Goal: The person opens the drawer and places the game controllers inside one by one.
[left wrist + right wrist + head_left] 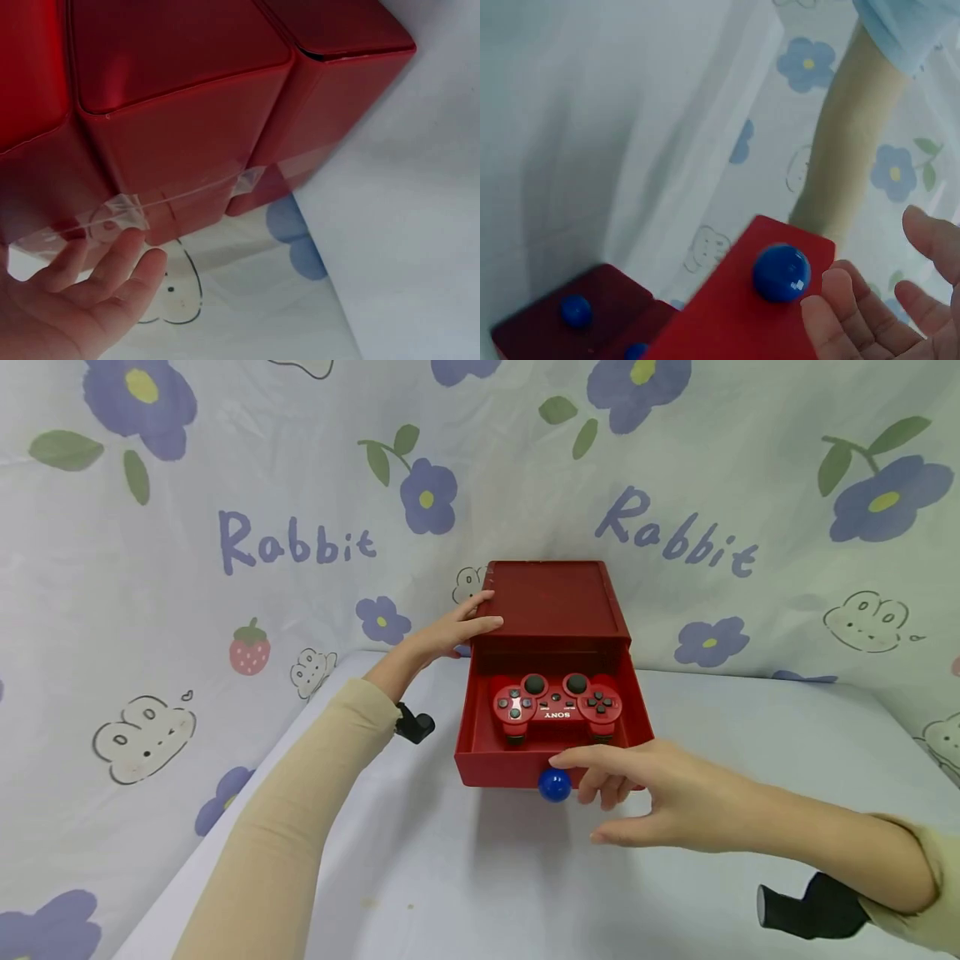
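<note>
A red drawer cabinet [555,597] stands on the white table with its top drawer [498,770] pulled out. Inside the drawer lies a red Sony game controller [557,703]. My left hand [453,631] rests at the cabinet's upper left edge, fingers extended; the left wrist view shows its fingers [135,289] beside the cabinet's side. In front of the drawer, my right hand [675,797] is spread, thumb apart, its index fingertip close to the round blue knob [555,785]. Whether it touches the knob I cannot tell. The right wrist view shows fingertips [817,319] beside that knob.
Lower drawers with blue knobs [575,310] show in the right wrist view. Behind the cabinet hangs a white cloth [300,468] printed with flowers and rabbits. Clear tape [202,186] runs along the cabinet's side. Black wrist mounts [813,910] sit on both arms.
</note>
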Demonstrator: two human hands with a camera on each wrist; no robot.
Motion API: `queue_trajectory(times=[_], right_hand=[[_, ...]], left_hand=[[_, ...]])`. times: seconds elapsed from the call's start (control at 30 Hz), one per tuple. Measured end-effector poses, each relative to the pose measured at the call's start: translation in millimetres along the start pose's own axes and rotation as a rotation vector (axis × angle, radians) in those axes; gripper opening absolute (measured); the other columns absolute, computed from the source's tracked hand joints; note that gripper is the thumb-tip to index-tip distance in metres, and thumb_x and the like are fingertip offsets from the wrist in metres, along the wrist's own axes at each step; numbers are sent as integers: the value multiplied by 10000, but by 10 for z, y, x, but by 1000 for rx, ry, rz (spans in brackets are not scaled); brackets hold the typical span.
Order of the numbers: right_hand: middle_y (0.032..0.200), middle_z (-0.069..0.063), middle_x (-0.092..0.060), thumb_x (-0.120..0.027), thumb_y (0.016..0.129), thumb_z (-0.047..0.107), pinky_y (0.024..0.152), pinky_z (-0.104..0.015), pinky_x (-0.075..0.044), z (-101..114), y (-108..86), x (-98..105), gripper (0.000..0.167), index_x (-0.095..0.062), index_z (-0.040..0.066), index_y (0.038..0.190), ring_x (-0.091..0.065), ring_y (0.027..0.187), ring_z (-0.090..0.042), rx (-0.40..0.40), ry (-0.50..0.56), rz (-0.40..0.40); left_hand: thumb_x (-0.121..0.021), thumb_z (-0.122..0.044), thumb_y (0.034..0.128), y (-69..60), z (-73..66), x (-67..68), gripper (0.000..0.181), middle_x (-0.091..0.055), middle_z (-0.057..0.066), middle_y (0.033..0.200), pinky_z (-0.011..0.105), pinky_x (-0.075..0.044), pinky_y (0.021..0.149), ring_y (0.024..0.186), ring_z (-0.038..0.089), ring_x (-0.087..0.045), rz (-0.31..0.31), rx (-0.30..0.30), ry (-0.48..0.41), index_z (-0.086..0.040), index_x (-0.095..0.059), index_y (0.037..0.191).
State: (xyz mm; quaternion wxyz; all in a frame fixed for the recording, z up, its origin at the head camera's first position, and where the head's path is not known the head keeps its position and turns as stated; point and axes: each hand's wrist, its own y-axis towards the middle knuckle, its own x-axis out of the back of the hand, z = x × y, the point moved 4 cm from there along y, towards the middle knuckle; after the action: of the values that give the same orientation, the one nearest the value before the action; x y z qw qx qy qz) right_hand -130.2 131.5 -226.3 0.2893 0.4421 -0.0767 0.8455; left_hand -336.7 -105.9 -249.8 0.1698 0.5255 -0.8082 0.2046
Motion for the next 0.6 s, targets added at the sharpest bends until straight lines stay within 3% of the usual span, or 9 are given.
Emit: queue_trajectory(times=[0.3, 0.6], right_hand=[[956, -1, -670, -702, 806, 255, 611, -209, -519, -211, 44, -238, 510, -512, 131, 1263, -588, 688, 10, -116, 136, -54], [878, 25, -673, -699, 806, 154, 640, -192, -515, -316, 137, -407, 405, -566, 128, 1187, -594, 721, -7, -109, 65, -195]], left_hand=[[-483, -437, 891, 3, -4, 3, 685, -45, 57, 1535, 620, -266, 996, 1348, 347, -235, -2, 0, -8, -365, -102, 1456], [-483, -441, 892, 8, -10, 0, 682, -40, 66, 1535, 614, -270, 996, 1352, 344, -228, -3, -3, -2, -365, -107, 1455]])
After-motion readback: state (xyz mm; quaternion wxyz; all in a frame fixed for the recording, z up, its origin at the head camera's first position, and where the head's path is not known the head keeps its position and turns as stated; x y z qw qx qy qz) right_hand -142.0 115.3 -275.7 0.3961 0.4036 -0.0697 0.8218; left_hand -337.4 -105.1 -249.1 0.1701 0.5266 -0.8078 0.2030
